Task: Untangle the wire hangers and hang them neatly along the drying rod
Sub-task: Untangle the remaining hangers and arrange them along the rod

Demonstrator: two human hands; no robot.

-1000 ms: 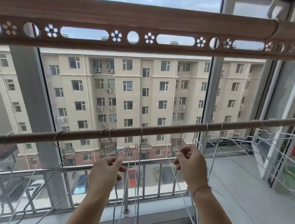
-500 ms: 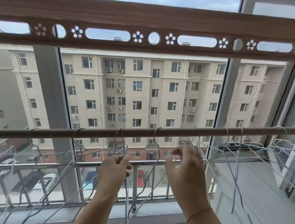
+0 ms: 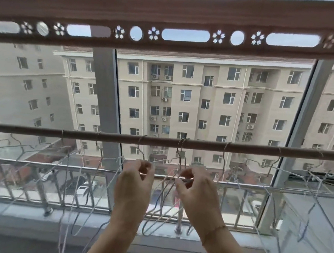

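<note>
l hand & r hand closer now, pinching hangers

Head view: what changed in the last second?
The left hand and right hand drew closer together and are now side by side just under the rod. The camera swung left, so the rod now looks level. Unchanged: both hands pinch wire hangers, and the hangers remain hooked on the rod.
</note>
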